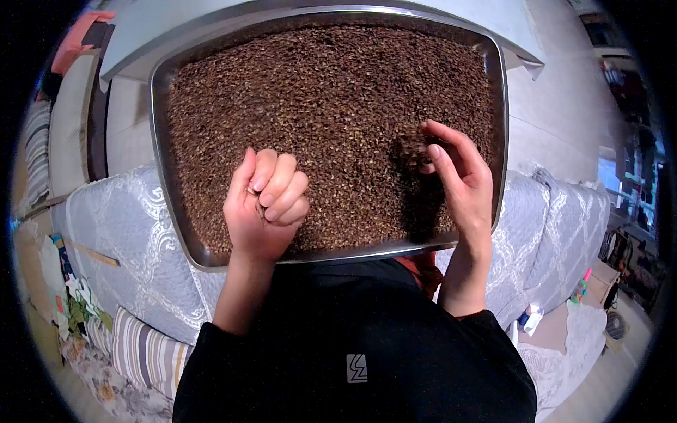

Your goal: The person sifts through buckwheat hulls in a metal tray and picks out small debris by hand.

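Observation:
A large metal tray point(504, 106) holds a thick, even layer of small brown dried bits point(338, 106), like husks or seeds; their exact kind cannot be made out. Over the tray's near left part is my left hand point(266, 197), palm up, fingers curled in, with a few brown bits showing between them. My right hand point(462, 173) hovers above the right side, thumb and index finger apart. A blurred clump of the bits is in the air just beside its fingertips. Below that hand a dark shadow falls across the layer.
The tray's far side meets a white table point(134, 42). Grey patterned sofa covers point(127, 225) lie on both sides, with a striped cushion point(144, 352) at lower left. A small fan point(615, 326) stands at far right.

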`<action>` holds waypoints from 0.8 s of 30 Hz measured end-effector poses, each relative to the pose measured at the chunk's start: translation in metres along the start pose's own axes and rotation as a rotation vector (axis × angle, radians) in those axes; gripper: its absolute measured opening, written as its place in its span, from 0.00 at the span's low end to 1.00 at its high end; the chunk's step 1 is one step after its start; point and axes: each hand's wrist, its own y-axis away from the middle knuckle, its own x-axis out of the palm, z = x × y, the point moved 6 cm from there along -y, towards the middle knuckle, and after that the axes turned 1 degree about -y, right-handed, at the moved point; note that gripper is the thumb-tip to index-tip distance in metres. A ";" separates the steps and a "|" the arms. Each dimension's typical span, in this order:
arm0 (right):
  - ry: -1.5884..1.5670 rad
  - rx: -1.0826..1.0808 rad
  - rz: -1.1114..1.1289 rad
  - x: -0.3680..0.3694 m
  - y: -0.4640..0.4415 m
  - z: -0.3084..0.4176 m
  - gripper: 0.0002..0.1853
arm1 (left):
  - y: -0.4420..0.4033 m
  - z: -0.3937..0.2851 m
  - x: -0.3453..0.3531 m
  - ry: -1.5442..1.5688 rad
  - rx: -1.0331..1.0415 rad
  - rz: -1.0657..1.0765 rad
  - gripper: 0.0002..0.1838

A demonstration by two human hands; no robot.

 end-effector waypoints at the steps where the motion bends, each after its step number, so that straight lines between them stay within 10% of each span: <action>1: 0.146 -0.108 -0.029 -0.008 0.000 0.003 0.14 | -0.001 0.001 0.000 0.054 -0.011 -0.005 0.21; 7: 0.807 -0.343 -0.256 -0.029 0.003 0.001 0.22 | -0.004 0.004 -0.002 0.317 -0.055 -0.024 0.18; 17: 0.576 -0.649 0.446 0.085 0.052 0.025 0.22 | 0.000 0.020 0.005 0.469 -0.054 -0.159 0.09; 24: 0.802 -0.577 -0.018 0.001 0.010 0.011 0.15 | 0.006 0.008 -0.018 0.448 0.021 -0.234 0.12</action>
